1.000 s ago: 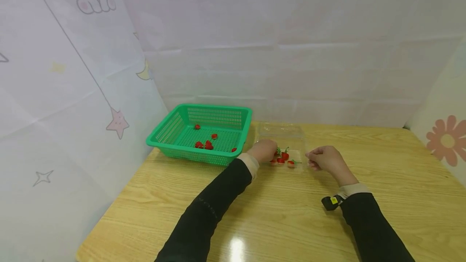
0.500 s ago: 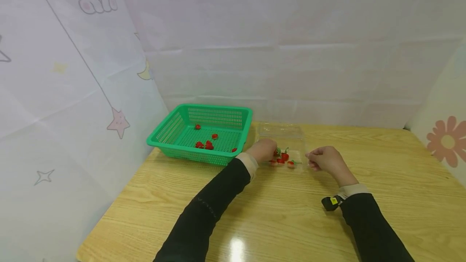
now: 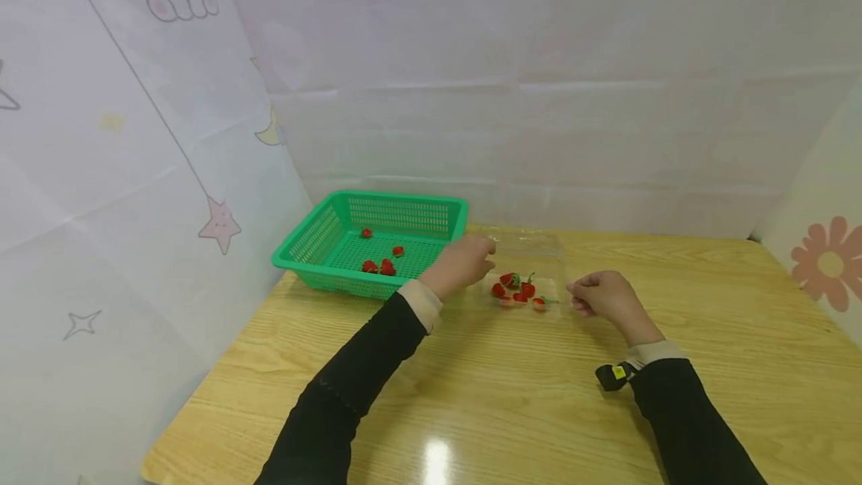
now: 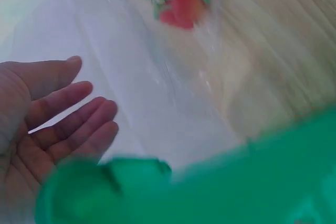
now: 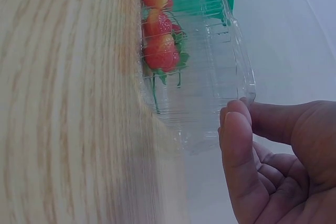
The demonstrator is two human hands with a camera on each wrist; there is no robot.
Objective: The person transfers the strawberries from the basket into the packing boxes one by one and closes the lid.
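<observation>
Above the gap between the green basket (image 3: 343, 281) and a clear plastic box (image 5: 210, 80), my left hand (image 3: 460, 264) is raised with nothing in it. Its fingers are spread and loosely bent in the left wrist view (image 4: 63, 124). Thumb and forefinger of my right hand (image 5: 283, 161) pinch the rim of the box at its right side. Several strawberries (image 3: 527, 290) with green stems lie in the box. More strawberries (image 3: 387, 269) are scattered on the basket floor, part of which my left hand and wrist hide.
The wooden table (image 3: 512, 395) ends at a pale wall cloth (image 3: 606, 141) behind the box. The box's lid (image 3: 518, 240) stands folded back at its far side. The basket's raised rim is close to my left wrist.
My left hand has let go of a strawberry, now in the box, and moved up and left toward the basket. My right hand stays at the box's rim.
</observation>
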